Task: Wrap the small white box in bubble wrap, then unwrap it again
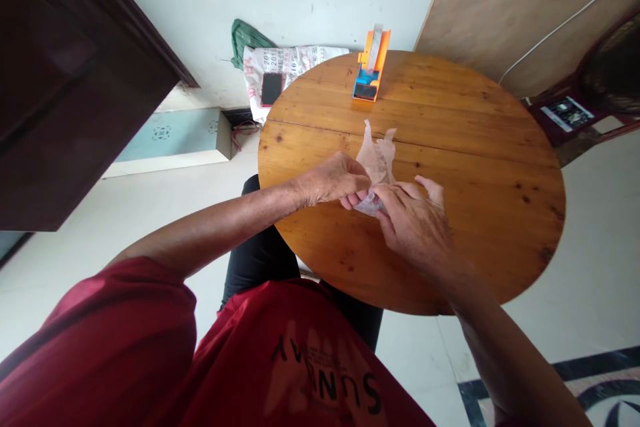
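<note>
A thin, translucent whitish-pink plastic bag [376,155] lies crumpled over the wooden table, its two handle-like ends pointing away from me. My left hand [340,179] is closed, pinching the bag's near left part. From the right, my right hand [417,217] grips the bag's near end between thumb and fingers, with one finger sticking out to the side. Both hands nearly touch each other. Whether anything is inside the bag is hard to make out.
The round wooden table [480,213] stands before me. An orange and blue tape dispenser [373,67] is at its far edge. Behind the table's left side, a dark phone [271,89] rests on a printed white sack [255,67]. A pale blue box [170,137] lies further left.
</note>
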`<state>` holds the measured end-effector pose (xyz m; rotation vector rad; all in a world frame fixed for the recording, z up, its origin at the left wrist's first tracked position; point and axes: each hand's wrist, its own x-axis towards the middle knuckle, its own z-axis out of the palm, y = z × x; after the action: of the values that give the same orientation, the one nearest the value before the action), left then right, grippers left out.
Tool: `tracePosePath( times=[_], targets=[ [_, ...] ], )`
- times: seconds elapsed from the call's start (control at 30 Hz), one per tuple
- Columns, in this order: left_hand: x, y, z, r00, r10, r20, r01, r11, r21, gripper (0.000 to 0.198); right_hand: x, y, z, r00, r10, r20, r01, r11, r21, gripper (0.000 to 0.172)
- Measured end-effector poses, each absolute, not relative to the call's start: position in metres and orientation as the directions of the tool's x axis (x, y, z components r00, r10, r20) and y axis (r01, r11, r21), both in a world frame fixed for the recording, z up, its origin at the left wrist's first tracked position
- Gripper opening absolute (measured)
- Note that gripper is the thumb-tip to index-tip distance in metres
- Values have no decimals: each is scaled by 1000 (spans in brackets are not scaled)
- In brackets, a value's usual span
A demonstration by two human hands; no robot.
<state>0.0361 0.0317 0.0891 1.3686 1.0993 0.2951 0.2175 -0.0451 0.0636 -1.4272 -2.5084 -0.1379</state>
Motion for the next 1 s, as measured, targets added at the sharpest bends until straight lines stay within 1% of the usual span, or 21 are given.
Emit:
tracePosePath(
  times=[0.07,0.1,0.17,0.23,0.27,0.33,0.43,0.5,0.53,0.57,0.63,0.7,0.77,0.87,0.93,1.0],
  targets=[
    [34,31,88,565,720,-403,440,149,885,18,221,-45,62,-485,831,273,851,521,-71,25],
    [33,29,86,598,720,-352,456,56,888,19,223,-44,61,-483,831,276,848,523,-89,24],
    [31,25,78,653,732,-197,473,-190,861,20,228,-44,58,-476,834,279,840,525,-137,23],
    [30,20,67,684,729,-7,463,-428,776,22,232,-45,56,-461,838,293,826,526,-205,23],
    [30,18,62,693,717,72,460,-517,722,22,234,-46,55,-447,839,310,815,525,-245,24],
    [28,14,52,703,693,161,478,-627,615,23,238,-48,53,-400,840,367,790,518,-327,24],
    [26,11,44,712,664,226,501,-707,499,24,243,-54,53,-247,854,458,768,461,-445,19],
    [25,11,42,723,635,272,491,-749,444,25,247,-60,53,-95,885,456,761,360,-539,14],
    [24,12,41,728,619,295,482,-768,423,25,249,-63,53,-20,911,411,751,285,-595,14],
    [23,13,41,730,604,319,471,-783,405,25,251,-66,52,48,940,337,735,195,-650,18],
    [22,15,38,733,569,371,439,-814,381,24,253,-71,50,135,982,136,681,8,-733,29],
    [20,17,32,730,528,434,392,-844,367,20,253,-74,47,165,986,-28,619,-126,-775,37],
    [19,18,26,710,489,506,339,-868,364,15,252,-73,44,167,981,-100,573,-179,-800,40],
    [19,19,16,665,464,585,283,-882,378,11,250,-66,42,154,980,-128,524,-191,-830,39],
    [20,19,10,638,467,613,271,-881,389,11,249,-61,42,119,984,-133,501,-175,-847,33],
    [22,19,7,611,474,634,268,-878,398,11,249,-56,45,79,991,-106,531,-132,-837,27]
  ],
)
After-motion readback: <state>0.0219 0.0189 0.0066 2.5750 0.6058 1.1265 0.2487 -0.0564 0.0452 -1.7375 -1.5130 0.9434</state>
